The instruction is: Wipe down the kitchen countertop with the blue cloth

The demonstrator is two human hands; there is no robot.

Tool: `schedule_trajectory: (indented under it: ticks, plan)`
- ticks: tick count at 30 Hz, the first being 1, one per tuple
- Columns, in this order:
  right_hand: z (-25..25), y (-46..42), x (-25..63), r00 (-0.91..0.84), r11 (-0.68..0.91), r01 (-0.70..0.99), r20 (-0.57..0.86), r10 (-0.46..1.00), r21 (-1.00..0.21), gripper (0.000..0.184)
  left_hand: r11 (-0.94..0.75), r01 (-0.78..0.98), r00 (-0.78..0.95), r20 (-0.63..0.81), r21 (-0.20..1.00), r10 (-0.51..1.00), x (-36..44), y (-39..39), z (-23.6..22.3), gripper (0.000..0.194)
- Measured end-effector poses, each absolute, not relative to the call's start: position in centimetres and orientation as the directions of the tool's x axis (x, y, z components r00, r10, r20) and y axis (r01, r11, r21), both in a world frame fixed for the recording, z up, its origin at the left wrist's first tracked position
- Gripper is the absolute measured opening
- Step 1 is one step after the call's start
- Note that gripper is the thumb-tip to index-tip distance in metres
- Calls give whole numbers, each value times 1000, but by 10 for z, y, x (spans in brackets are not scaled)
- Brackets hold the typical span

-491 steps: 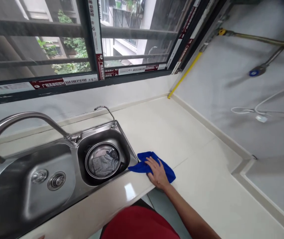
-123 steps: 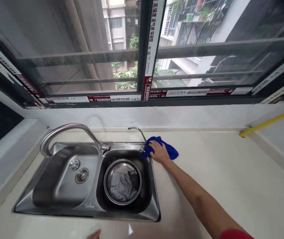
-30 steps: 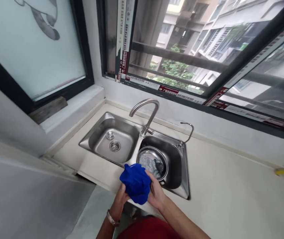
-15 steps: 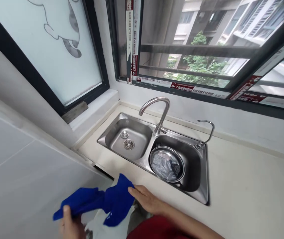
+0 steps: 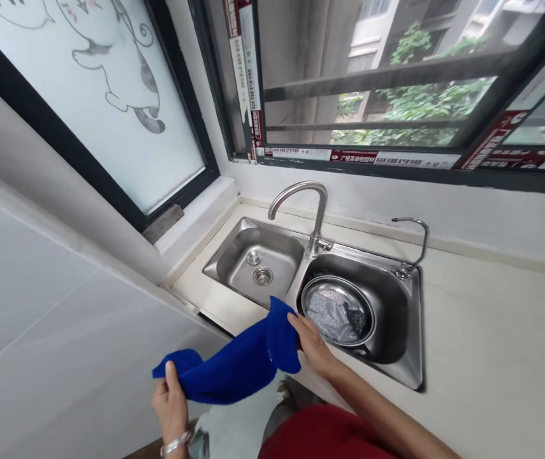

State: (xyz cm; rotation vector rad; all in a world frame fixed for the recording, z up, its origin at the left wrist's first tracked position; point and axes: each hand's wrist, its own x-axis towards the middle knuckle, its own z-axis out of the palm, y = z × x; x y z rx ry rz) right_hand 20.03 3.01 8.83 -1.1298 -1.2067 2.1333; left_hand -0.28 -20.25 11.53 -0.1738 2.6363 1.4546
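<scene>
Frosted glass (image 5: 95, 102) bearing a cat drawing (image 5: 143, 83) is seen at far left, beyond a pale worktop (image 5: 487, 325). By the left hand (image 5: 171, 405), on which a bracelet (image 5: 175, 443) is worn, one end of the blue cloth (image 5: 231, 373) is pinched under the thumb; if that grip were loosened, the end could be dropped toward the floor (image 5: 241, 430). Between the hands, the cloth is held in a slack, folded span before the worktop's front edge, which might be brushed were the span lowered or swung. Farther right, the other end is pinched in the right hand's (image 5: 314, 344) grip, near the right basin (image 5: 391, 319), where a round metal vessel (image 5: 373, 313) is seated with crinkled grey material (image 5: 327, 312) inside. Should the cloth be swung rightward, that vessel's rim could be caught. Little risk is judged for the thin spout (image 5: 425, 239), set well apart from the cloth.
</scene>
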Motion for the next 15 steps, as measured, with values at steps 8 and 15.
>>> schedule_trajectory:
  ticks: [8,15]
  plan:
    - [48,41,222,-424,-582,-236,-457,782,-778,40,246,-436,-859,-482,866,171,10,-174,108,60]
    - [52,53,231,-437,-586,-244,-452,778,-772,49,56,-523,-787,-507,851,352,14,-165,128,65]
